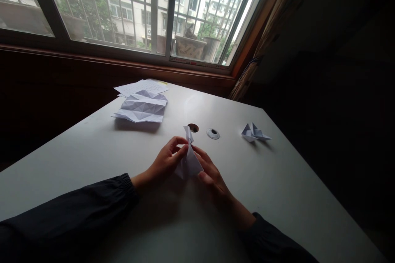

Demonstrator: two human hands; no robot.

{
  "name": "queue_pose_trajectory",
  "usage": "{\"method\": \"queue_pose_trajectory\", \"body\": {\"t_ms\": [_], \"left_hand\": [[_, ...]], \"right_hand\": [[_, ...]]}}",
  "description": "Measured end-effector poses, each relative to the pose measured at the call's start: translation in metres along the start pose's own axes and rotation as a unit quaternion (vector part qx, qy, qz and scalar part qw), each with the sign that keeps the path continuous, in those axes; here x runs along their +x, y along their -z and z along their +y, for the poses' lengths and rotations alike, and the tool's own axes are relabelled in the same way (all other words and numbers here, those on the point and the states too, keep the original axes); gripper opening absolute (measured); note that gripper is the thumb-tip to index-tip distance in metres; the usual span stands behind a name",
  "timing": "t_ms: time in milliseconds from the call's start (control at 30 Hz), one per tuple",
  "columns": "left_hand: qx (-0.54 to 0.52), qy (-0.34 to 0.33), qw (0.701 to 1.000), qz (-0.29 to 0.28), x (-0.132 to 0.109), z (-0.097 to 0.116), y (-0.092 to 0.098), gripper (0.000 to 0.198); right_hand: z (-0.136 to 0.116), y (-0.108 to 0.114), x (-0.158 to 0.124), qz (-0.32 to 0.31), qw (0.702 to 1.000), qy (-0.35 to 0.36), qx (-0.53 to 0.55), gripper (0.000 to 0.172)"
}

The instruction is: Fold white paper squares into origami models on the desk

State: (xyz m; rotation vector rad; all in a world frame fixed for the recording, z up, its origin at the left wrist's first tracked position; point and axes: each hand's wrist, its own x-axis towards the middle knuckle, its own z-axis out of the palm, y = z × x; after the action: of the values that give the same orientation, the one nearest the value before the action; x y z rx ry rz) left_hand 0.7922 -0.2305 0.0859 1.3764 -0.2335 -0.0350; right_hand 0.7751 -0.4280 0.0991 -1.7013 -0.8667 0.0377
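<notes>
My left hand (166, 161) and my right hand (211, 174) meet over the middle of the white table (92, 164). Between them both grip a folded white paper piece (189, 161), pinched along its edges, with a narrow point rising above my fingers. Its lower part hangs down between my palms. Beyond my right hand sits a finished-looking white origami boat (254, 133) on the tabletop, well apart from my fingers.
A creased sheet of white paper (142, 108) lies at the far side, overlapping a printed sheet (140, 87). Two round grommets, one an open hole (193, 128), one a white ring (213, 133), sit beyond my hands. A barred window (123, 8) stands behind the table's far edge.
</notes>
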Motion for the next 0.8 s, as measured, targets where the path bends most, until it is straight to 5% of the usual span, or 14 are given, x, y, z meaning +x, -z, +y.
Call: {"method": "queue_pose_trajectory", "body": {"t_ms": [133, 367, 800], "left_hand": [[0.041, -0.031, 0.998, -0.034, -0.001, 0.000, 0.002, 0.046], [0.158, -0.107, 0.978, -0.085, -0.004, -0.001, 0.000, 0.057], [0.268, -0.190, 0.938, -0.107, -0.003, -0.001, 0.001, 0.063]], "right_hand": [[0.002, 0.002, 0.000, 0.003, 0.993, -0.034, 0.117, 0.053], [0.013, -0.007, 0.004, 0.200, 0.961, -0.130, 0.141, 0.048], [0.024, -0.003, 0.003, 0.165, 0.975, -0.119, 0.089, 0.057]]}}
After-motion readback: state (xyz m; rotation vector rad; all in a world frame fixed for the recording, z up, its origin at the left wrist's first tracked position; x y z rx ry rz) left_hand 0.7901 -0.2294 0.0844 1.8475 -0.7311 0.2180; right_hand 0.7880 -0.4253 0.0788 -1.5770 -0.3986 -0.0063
